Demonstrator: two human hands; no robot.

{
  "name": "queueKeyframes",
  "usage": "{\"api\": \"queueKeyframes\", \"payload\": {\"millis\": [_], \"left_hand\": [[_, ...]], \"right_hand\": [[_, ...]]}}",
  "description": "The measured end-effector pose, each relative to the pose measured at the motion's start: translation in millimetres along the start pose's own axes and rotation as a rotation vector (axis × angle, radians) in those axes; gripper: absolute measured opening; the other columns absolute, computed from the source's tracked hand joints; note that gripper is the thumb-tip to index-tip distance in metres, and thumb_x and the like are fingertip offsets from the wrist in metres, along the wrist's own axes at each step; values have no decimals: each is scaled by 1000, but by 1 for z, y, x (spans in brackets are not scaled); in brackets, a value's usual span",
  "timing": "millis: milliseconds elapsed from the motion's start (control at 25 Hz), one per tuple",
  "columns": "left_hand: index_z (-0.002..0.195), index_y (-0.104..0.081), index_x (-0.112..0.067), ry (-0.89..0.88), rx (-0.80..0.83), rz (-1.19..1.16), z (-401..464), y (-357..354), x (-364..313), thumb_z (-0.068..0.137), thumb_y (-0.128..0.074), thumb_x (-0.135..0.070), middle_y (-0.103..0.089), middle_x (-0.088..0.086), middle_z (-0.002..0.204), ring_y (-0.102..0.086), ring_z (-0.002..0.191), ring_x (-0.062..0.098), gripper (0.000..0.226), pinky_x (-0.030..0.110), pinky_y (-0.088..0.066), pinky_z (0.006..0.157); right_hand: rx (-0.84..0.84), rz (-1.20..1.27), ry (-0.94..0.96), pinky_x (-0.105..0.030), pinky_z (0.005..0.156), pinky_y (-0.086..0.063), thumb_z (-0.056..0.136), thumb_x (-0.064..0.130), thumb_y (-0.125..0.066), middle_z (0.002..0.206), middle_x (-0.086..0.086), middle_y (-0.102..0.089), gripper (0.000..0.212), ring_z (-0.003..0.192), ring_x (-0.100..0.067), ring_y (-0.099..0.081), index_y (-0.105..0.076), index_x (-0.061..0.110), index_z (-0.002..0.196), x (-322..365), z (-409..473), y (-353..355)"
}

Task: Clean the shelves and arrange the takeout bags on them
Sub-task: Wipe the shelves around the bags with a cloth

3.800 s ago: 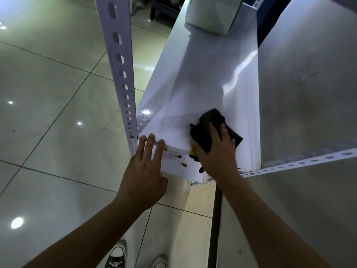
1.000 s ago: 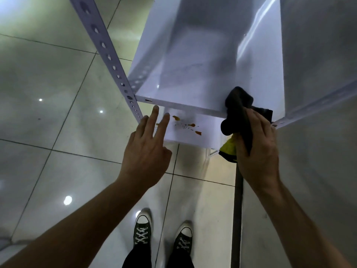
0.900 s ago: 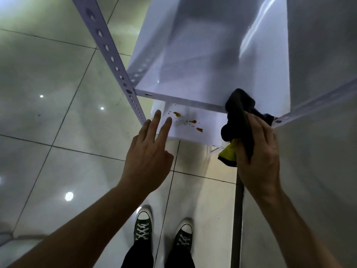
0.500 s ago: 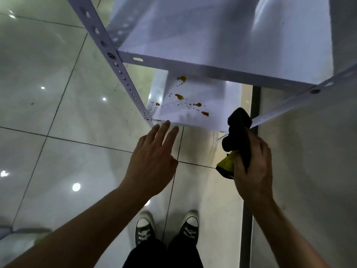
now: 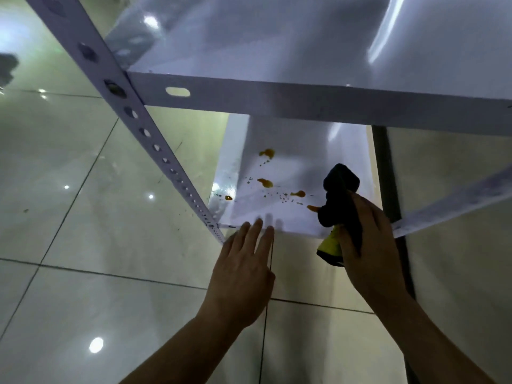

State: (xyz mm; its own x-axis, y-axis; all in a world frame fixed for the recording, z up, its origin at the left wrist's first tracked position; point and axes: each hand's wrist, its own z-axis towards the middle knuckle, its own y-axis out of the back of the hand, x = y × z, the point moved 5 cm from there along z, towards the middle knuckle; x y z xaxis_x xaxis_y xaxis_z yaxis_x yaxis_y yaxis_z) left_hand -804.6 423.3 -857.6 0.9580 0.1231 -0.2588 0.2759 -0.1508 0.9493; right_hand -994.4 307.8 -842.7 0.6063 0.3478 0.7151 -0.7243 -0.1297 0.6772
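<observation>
Lower shelf [image 5: 302, 162]: white metal panel, taken here as the landmark. Its surface carries orange-brown stains [image 5: 265, 182]: one larger blot toward the back, another near the middle, two small ones toward the front right, one at the left edge, with fine dark specks scattered between them.

Upper shelf [image 5: 277, 51]: white metal panel directly above the lower shelf, glossy, front lip with one oval slot at its left end.

Upright post [image 5: 155, 146]: perforated white angle bar, running down to the lower shelf's front left corner.

Left hand [image 5: 243, 275]: just in front of the lower shelf's front edge, near its left corner. Grip apart, fingers straight and close together, fingertips [image 5: 257, 224] at the shelf's front edge; contact cannot be told.

Right hand [image 5: 368, 253]: at the lower shelf's front right corner. Grip clamped on the cloth.

Cloth [image 5: 339, 198]: black, bunched, with a yellow patch showing at its lower end. Its upper end is over the lower shelf's front right area, beside the nearest stain; whether it touches the surface cannot be told.

Floor [image 5: 83, 217]: pale glossy tiles with dark joints, below and to the left of the lower shelf, showing light reflections.

Takeout bags: not visible.
</observation>
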Motion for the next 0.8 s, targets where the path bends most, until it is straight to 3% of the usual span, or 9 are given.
{"api": "queueKeyframes", "payload": {"millis": [120,240,320,440,480,560,600,720,800], "left_hand": [[156,19,-23,0,14,10,22,-30,20,97,-41,-30,17,7,166,14,153,28,84,42,-5,125],[150,31,-23,7,31,45,30,-56,35,97,-36,-28,30,9,161,25,150,30,86,40,3,125],[155,21,-18,16,49,66,34,-70,38,96,-43,-30,21,13,164,13,153,32,88,42,-2,125],[156,-27,-9,36,44,78,37,-72,32,79,-70,-38,-23,21,161,-32,147,36,93,47,-34,115],[158,-21,-11,37,31,72,38,-73,32,81,-67,-40,-17,21,163,-26,149,36,94,48,-31,117],[157,16,-22,19,-25,90,37,-82,37,94,-44,-44,21,10,164,9,154,30,89,45,-6,124],[152,26,-26,27,-36,67,34,-82,41,96,-36,-44,30,4,161,19,152,27,86,43,0,124],[150,29,-35,33,-76,41,30,-77,46,97,-33,-41,32,-6,160,22,151,25,82,40,0,124],[154,21,-36,48,-71,-12,28,-75,48,98,-37,-36,24,-4,164,17,153,25,80,37,-6,124]], "right_hand": [[-29,-97,99,-45,105,-45,97,30,-45,138,-20,-55,54,125,-27,-49,-50,4,143,-27,16,-29],[13,-196,39,-52,107,-44,97,21,-59,146,-17,-50,54,131,-34,-48,-45,10,149,-63,11,-57],[31,-244,-45,-56,109,-42,94,16,-64,152,-13,-45,61,135,-38,-45,-43,16,151,-82,5,-72],[50,-294,24,-53,113,-38,97,27,-59,155,-10,-43,57,138,-35,-43,-43,21,152,-85,6,-87],[80,-312,61,-52,116,-35,99,30,-56,156,-9,-41,56,140,-34,-40,-43,23,152,-83,9,-91],[135,-314,87,-51,121,-28,99,31,-57,159,-9,-37,57,145,-32,-35,-41,23,153,-77,22,-100],[154,-304,74,-51,122,-25,99,30,-57,160,-10,-35,58,147,-31,-33,-39,21,154,-75,30,-104],[171,-314,30,-48,124,-19,102,31,-52,162,-13,-30,57,149,-33,-26,-35,20,156,-68,59,-113],[182,-330,41,-47,125,-13,104,34,-48,163,-15,-26,57,150,-34,-24,-31,19,157,-66,88,-121]]}}
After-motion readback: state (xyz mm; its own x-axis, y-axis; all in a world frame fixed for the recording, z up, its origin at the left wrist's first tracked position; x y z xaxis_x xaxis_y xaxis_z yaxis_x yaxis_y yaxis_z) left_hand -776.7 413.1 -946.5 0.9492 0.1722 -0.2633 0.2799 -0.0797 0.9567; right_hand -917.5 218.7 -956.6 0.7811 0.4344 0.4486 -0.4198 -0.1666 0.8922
